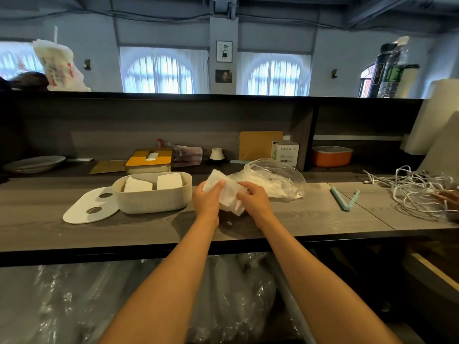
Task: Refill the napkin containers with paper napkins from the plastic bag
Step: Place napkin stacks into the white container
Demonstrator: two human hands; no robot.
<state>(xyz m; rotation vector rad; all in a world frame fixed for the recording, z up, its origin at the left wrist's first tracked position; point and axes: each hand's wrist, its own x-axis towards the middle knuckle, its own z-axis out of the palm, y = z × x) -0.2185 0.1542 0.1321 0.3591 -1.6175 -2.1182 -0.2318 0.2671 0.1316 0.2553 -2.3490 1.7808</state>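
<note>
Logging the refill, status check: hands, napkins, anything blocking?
Left hand and right hand both grip napkin wad. Container open, two stacks inside. Lid set aside; path clear.

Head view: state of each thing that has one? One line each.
napkin container: open, two napkin stacks inside
lid: off, flat on counter left of container
plastic bag: open, lying on counter
napkins: held in both hands
left hand: gripping napkins
right hand: gripping napkins
yellow-lidded box: closed
</note>
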